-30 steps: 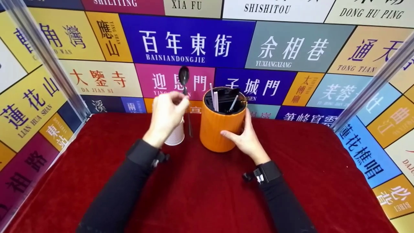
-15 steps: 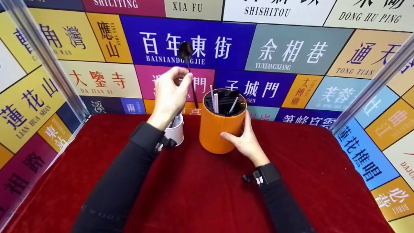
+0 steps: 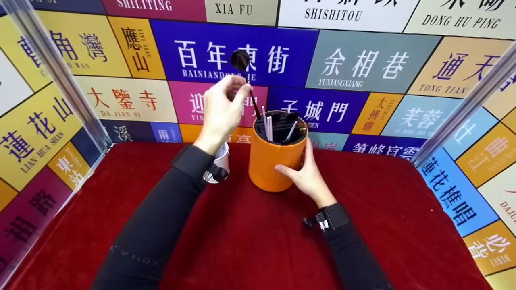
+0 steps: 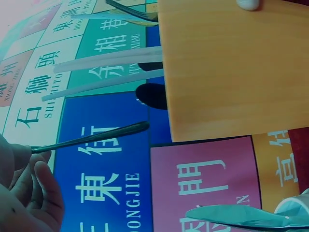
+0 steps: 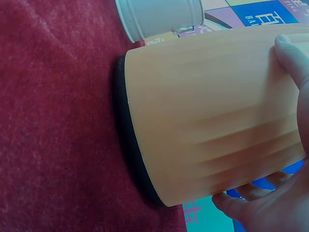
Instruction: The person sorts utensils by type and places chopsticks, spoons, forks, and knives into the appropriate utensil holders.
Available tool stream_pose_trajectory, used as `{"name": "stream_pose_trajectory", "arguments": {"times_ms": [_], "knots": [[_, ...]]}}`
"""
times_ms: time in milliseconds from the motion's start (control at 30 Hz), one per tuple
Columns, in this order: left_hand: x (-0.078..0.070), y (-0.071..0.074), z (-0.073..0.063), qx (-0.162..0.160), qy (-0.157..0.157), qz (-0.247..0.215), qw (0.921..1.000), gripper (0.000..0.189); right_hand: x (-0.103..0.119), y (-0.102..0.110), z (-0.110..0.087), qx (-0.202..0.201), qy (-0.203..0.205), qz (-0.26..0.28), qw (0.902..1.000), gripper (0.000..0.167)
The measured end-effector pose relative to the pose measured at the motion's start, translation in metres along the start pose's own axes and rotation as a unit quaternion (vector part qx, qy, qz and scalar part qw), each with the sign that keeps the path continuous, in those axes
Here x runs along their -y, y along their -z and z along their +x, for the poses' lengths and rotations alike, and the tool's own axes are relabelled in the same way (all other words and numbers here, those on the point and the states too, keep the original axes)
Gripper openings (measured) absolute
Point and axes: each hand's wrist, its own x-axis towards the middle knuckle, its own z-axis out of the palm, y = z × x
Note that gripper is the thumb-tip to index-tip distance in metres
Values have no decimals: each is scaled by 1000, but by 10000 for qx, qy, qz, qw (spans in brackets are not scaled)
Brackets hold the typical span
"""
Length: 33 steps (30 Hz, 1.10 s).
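My left hand [image 3: 223, 106] pinches a dark long-handled spoon [image 3: 240, 60], its bowl up and its thin handle slanting down to the right. The handle's lower end is right by the rim of an orange cylindrical utensil holder [image 3: 272, 165]; in the left wrist view the handle [image 4: 91, 137] points toward the holder's mouth. Standing in the holder are pale sticks [image 3: 269, 128], a fork [image 4: 130, 10] and a dark spoon bowl [image 4: 152, 95]. Round the holder's right side curls my right hand [image 3: 308, 177], thumb in front and fingers behind [image 5: 236, 203].
Left of the holder stands a small white bucket [image 3: 221, 159], partly hidden by my left forearm. A knife [image 4: 236, 216] sticks out of it. Red cloth [image 3: 258, 241] covers the table, and printed panels [image 3: 234, 52] rise behind it between metal posts [image 3: 463, 100].
My left hand has lifted the spoon up from beside the white bucket, then carried it right to the holder's rim. My right hand stays on the holder.
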Motion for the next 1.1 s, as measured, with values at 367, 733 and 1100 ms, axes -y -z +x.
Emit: {"name": "stream_pose_trajectory", "arguments": {"times_ms": [367, 733, 1100], "knots": [[16, -12, -4, 126, -65, 183, 9997, 14, 0, 1, -1, 23, 89, 73, 9999, 130], [30, -23, -8, 369, 32, 490, 9981, 15, -1, 1, -1, -2, 132, 68, 9999, 129], [51, -36, -17, 997, 415, 560, 9926, 19, -3, 1, 0, -1, 141, 8, 9999, 130]]}}
